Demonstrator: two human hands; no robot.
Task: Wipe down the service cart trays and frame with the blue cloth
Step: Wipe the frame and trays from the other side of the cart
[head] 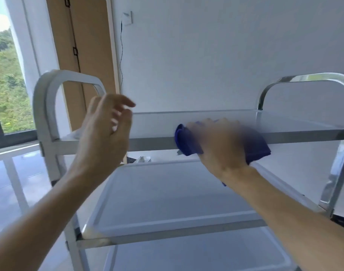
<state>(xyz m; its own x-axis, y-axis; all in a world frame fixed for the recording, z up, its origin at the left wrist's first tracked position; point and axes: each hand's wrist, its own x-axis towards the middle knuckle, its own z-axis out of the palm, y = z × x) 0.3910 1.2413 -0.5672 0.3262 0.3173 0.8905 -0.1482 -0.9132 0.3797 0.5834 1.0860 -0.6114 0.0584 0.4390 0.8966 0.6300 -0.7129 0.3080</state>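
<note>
A: What sort of place?
B: Bare indoor room, probably commercial or unfurnished. Plain white wall (225,55), glossy pale floor (14,182), big window (4,79) onto greenery, stainless service cart (216,140), flat cardboard box (83,55) leaning by the wall.

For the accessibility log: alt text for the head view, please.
The right hand grips a blue cloth against the front rail of the cart's top tray. The left hand hovers open near the left handle.
</note>
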